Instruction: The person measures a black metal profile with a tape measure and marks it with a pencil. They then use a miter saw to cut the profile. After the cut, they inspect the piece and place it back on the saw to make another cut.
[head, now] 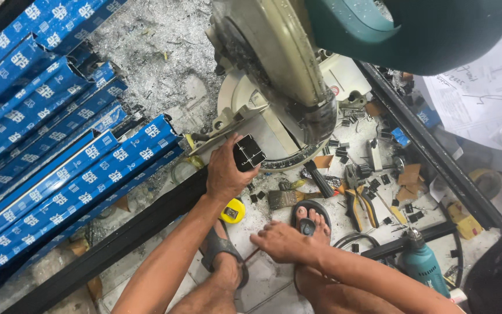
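Aluminium profiles wrapped in blue printed film fill the left side, lying in a slanting stack on the floor, which is strewn with metal shavings. Next in bulk, a mitre saw with a round blade guard and a teal motor housing stands at the top centre, its pale base set among scattered small black offcuts. A long black profile runs diagonally from the lower left up toward the saw, and another black bar runs along the right, beside loose sheets of paper. A teal power drill lies at the lower right. The person squats, both feet in sandals on the floor. The left hand is closed around the end of a short black hollow section, holding it against the saw's base just in front of the blade. The right hand hovers low near the right foot, fingers curled and pinching something thin; what it is cannot be told. A yellow tape measure sits just below the left wrist, a brush lies near it, and pliers with yellow handles rest to the right.
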